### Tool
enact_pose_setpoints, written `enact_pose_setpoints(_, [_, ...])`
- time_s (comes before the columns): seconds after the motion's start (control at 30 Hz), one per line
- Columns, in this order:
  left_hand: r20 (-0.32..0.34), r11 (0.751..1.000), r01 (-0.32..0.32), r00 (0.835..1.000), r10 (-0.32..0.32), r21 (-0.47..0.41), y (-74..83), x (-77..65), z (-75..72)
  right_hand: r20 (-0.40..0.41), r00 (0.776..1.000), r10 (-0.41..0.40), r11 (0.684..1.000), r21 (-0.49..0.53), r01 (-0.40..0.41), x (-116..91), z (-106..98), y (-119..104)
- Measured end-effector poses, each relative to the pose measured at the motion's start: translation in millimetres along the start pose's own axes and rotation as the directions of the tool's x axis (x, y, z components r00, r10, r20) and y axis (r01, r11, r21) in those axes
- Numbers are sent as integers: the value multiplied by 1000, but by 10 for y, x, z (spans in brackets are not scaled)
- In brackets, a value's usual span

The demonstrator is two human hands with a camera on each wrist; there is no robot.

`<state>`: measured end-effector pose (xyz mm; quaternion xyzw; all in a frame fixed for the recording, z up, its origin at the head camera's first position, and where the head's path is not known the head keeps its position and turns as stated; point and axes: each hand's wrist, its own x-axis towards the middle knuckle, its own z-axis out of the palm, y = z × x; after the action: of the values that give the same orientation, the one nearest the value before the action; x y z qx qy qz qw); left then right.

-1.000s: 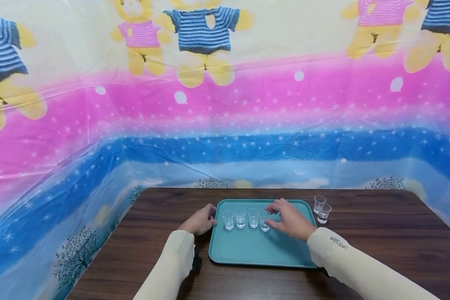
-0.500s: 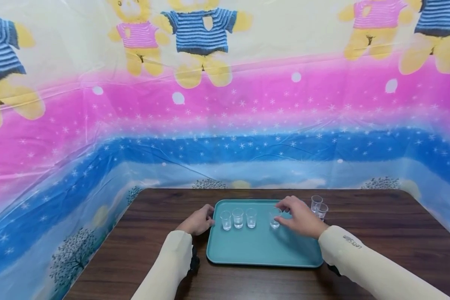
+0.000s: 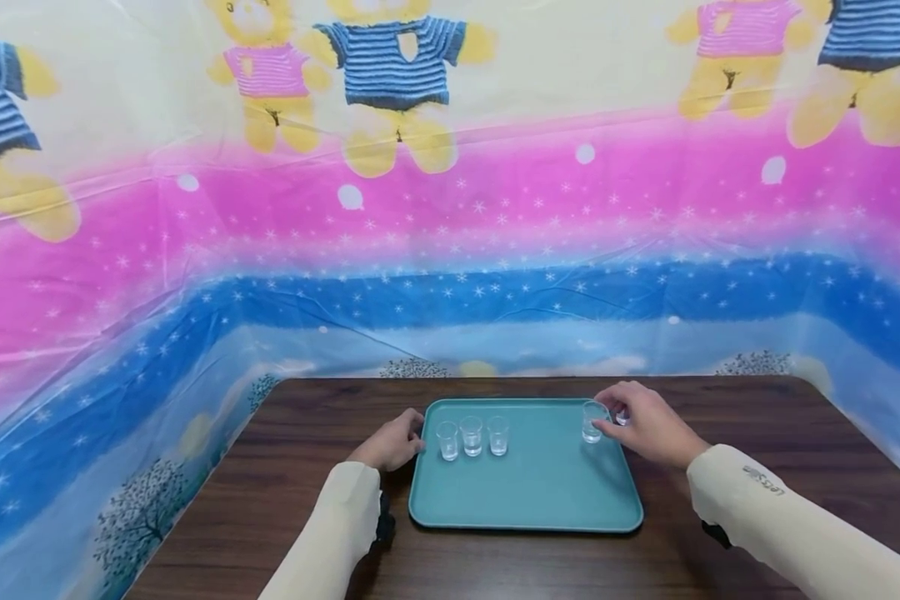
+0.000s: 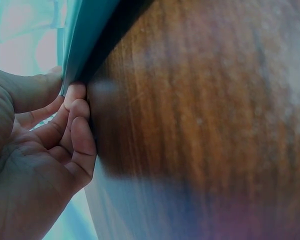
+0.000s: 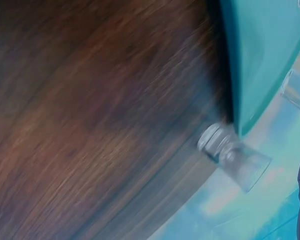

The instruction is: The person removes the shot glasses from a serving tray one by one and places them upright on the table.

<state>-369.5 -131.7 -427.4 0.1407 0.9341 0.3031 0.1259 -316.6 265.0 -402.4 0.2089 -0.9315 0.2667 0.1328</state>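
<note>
My right hand pinches a small clear shot glass between thumb and fingers, near the back right corner of the teal tray. The same held glass shows partly at the right edge of the right wrist view. On the tray's left side my left hand grips the rim, with the thumb over it and the fingers curled against its outer side. Three more shot glasses, a left one, a middle one and a right one, stand in a row at the tray's back left.
Another shot glass stands on the wooden table beside the tray's corner, mostly hidden behind my right hand in the head view. A printed curtain with bears hangs around the table's back and sides.
My right hand has carried one shot glass from the row's right end to the right and back, to the tray's far right corner. The left hand stays at the tray's rim.
</note>
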Motion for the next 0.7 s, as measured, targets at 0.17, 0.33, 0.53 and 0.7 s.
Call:
enact_pose_setpoints(0.17, [-4,1000,-1,1000,1,2,10,-8,-12,-7,1000,7,1000,-3,-7,-100,-109,124])
enact_pose_setpoints(0.33, [-4,1000,-4,1000,4,0,13,-7,-19,-29,999,15,999,-48,-17,-234,-195,239])
enact_pose_setpoints(0.53, [-1,1000,4,1000,-4,0,3,12,-5,-43,997,66,995,-71,-69,-360,-223,324])
enact_pose_setpoints(0.7, [1,1000,15,1000,-15,1,-7,39,12,-50,993,105,991,-75,-108,-420,-209,366])
